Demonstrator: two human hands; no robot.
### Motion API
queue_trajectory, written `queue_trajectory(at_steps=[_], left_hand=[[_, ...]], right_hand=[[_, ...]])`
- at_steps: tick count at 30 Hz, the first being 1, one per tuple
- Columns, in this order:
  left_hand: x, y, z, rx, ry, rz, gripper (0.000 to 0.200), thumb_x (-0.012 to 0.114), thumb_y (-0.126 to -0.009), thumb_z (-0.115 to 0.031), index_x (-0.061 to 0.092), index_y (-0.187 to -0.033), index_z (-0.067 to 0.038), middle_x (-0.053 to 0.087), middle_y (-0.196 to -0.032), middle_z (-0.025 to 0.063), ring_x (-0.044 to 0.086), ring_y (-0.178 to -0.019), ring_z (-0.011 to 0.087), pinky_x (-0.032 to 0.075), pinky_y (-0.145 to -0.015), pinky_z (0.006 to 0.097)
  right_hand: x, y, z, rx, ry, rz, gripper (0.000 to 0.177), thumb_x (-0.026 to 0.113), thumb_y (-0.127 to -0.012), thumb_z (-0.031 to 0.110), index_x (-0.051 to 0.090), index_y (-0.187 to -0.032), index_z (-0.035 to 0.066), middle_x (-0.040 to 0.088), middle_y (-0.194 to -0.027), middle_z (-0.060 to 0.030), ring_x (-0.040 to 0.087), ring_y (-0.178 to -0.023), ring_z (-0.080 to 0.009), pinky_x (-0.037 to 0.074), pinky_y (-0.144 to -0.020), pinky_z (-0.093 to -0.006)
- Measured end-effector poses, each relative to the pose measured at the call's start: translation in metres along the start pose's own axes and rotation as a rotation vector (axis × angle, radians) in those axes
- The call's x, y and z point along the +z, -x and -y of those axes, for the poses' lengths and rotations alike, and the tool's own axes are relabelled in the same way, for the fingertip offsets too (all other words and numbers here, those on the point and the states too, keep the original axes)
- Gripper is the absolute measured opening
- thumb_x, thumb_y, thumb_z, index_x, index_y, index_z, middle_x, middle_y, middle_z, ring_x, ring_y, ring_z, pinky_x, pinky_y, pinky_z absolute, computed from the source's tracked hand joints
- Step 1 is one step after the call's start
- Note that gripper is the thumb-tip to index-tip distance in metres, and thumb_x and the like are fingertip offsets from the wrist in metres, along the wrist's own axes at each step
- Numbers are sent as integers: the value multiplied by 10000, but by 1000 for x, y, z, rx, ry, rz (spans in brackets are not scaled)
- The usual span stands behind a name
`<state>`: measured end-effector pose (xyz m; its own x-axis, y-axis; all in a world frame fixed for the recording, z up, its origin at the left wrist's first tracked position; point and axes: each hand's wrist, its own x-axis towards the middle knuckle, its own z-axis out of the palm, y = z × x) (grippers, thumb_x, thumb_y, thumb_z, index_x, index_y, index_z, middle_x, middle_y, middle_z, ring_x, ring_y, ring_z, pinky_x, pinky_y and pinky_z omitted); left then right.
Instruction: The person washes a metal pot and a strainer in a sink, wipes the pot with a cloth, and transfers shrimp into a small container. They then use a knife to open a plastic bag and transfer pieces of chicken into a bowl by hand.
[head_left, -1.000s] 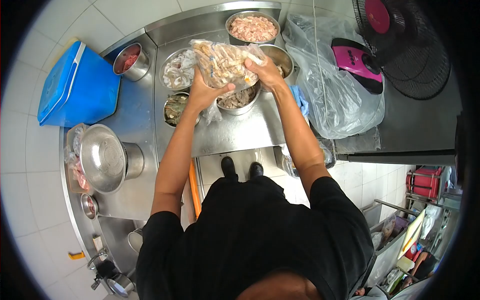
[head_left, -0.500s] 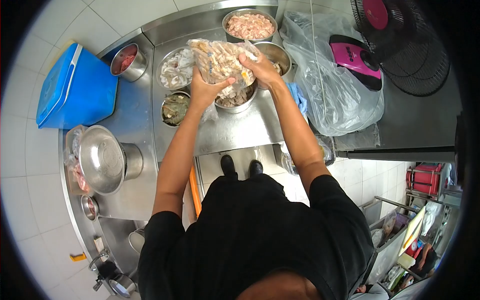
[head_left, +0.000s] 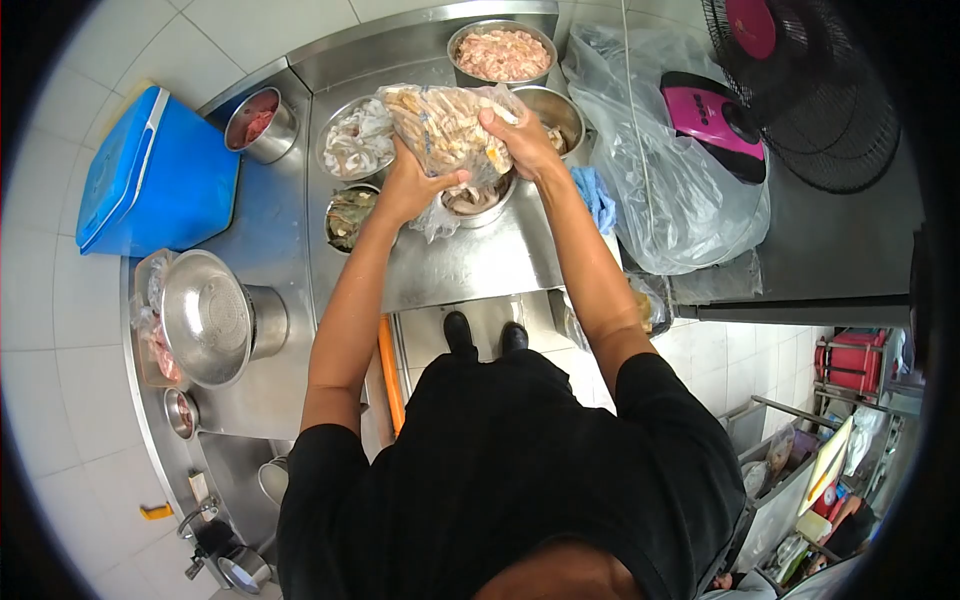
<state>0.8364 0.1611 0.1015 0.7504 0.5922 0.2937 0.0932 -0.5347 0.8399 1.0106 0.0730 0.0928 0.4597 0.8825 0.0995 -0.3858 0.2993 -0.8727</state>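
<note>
A clear plastic bag point(head_left: 445, 125) packed with pale, strip-like food pieces is held up over the steel counter. My left hand point(head_left: 408, 188) grips its lower left side, thumb across the front. On the upper right, my right hand point(head_left: 525, 140) clasps the same bag. Below it stands a steel bowl point(head_left: 478, 205) of greyish pieces, partly covered by the bag. To the left are a bowl of whitish pieces point(head_left: 355, 140) and a pot with greenish contents point(head_left: 350, 215). Behind the right hand, a steel bowl point(head_left: 555, 115) shows in part.
A bowl of pink meat point(head_left: 502, 55) stands at the back. Left are a blue cooler point(head_left: 155, 180), a steel pot with red meat point(head_left: 262, 125) and a colander point(head_left: 205, 320). A blue cloth point(head_left: 594, 200), plastic sheeting point(head_left: 690, 210) and a fan point(head_left: 715, 115) lie right.
The bag has shifted slightly down and right, still between both hands. A loose plastic flap now hangs lower beside the bowl beneath it.
</note>
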Motion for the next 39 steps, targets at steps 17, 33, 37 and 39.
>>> queue_trajectory(at_steps=[17, 33, 37, 39], left_hand=[[8, -7, 14, -1, 273, 7, 1080, 854, -634, -288, 107, -1359, -3, 391, -1313, 158, 438, -1191, 239, 388, -998, 347], [6, 1, -2, 10, 460, -114, 859, 868, -612, -206, 307, -1220, 24, 486, -1180, 151, 512, -1100, 215, 435, -940, 341], [2, -4, 1, 30, 436, -92, 828, 858, -626, -182, 328, -1227, 24, 515, -1152, 140, 535, -1065, 206, 449, -926, 330], [4, -6, 3, -130, 609, -175, 751, 841, -653, -152, 372, -1215, 17, 548, -1120, 125, 559, -1026, 192, 463, -907, 316]], right_hand=[[11, 11, -3, 52, 74, 15, 562, 751, -786, 233, 474, -1221, 8, 584, -1088, -79, 561, -1000, -144, 478, -854, -280], [6, 9, 3, 82, 197, 55, 545, 751, -786, 240, 493, -1206, 7, 600, -1077, -84, 587, -965, -144, 487, -815, -269], [9, 11, 12, 103, 349, 126, 555, 734, -803, 264, 485, -1227, 7, 598, -1093, -87, 581, -960, -127, 486, -806, -263], [16, 19, 31, 154, 280, 16, 534, 701, -834, 253, 474, -1251, 7, 592, -1121, -86, 573, -977, -124, 476, -831, -261]])
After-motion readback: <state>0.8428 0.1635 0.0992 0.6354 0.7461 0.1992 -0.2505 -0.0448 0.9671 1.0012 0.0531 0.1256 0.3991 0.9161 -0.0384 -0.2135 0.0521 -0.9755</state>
